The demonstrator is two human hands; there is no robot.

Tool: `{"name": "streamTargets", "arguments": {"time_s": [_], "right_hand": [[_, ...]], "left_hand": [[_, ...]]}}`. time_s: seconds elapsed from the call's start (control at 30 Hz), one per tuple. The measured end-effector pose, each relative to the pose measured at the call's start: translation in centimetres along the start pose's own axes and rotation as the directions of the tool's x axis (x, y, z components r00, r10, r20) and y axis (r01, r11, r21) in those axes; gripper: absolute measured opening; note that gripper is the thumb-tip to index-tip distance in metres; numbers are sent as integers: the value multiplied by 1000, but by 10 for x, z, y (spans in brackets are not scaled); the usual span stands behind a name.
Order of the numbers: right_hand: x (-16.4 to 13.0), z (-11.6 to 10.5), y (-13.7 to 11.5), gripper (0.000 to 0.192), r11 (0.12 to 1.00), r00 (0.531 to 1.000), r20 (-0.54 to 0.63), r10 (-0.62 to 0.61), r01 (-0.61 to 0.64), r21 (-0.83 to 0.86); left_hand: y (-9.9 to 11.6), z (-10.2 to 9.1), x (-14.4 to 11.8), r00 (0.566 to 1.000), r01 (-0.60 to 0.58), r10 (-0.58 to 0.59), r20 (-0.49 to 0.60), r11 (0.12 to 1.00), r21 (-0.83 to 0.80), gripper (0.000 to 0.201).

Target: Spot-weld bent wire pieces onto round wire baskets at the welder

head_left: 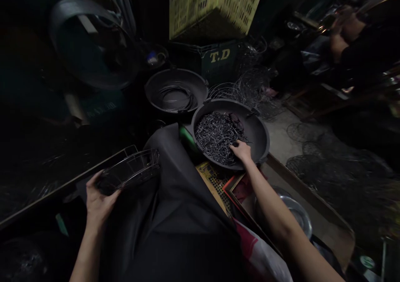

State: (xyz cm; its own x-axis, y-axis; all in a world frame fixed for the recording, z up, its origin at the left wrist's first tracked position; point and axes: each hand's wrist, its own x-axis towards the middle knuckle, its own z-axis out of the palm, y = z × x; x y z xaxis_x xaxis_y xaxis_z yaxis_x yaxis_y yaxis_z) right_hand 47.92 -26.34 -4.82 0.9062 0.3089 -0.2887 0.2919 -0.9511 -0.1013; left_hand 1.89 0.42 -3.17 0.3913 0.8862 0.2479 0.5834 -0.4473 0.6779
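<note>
My left hand [101, 196] grips the near end of a round wire frame, like a small wire basket [133, 169], tilted above my lap. A dark cloth or apron [175, 182] covers my legs beneath it. At the right, my right hand [241, 150] reaches into a wide dark pan [259, 136]. Its fingers are pressed together at the edge of a heap of short bent wire pieces [215, 136]. Whether a piece is between the fingertips is too small to make out.
Behind stands a second dark pan [193, 84] with coiled wire [175, 97] inside. A yellow crate [215, 11] rests on a green crate [220, 59] marked "T.D". Wire hoops [231, 91] lie to its right. Another person's arm [340, 40] shows at upper right. A metal bowl [301, 213] sits by my right forearm.
</note>
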Motion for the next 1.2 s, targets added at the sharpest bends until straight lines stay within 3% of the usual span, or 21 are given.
{"name": "streamTargets", "arguments": {"time_s": [0.23,0.33,0.5,0.73,0.8,0.97,1.07,1.2], "right_hand": [[1,-23,-8,44,992,994,-23,-106,107,73],[13,-33,1,51,1000,999,-29,-20,20,5],[26,-29,12,44,993,994,90,67,-58,-103],[26,-60,31,51,989,994,-101,47,-61,-133],[30,-57,30,48,990,998,-51,41,-48,-132],[36,-20,19,46,992,989,142,36,-18,-127],[33,-12,24,38,992,986,164,32,-11,-127],[26,-18,40,39,990,991,108,78,-64,-125]], "left_hand": [[0,-1,-1,1000,-5,5,13,1000,11,84],[0,-1,-3,1000,-2,2,5,1000,8,84],[-1,-2,-9,1000,-4,4,-10,1000,17,81],[-11,0,-12,999,-37,37,-18,999,19,82],[-15,3,-12,999,-43,43,-29,999,12,82],[-13,5,-13,999,-49,50,-13,999,19,81],[-8,3,-15,998,-60,60,-14,998,17,79],[-5,2,-16,998,-65,66,-21,997,40,77]]}}
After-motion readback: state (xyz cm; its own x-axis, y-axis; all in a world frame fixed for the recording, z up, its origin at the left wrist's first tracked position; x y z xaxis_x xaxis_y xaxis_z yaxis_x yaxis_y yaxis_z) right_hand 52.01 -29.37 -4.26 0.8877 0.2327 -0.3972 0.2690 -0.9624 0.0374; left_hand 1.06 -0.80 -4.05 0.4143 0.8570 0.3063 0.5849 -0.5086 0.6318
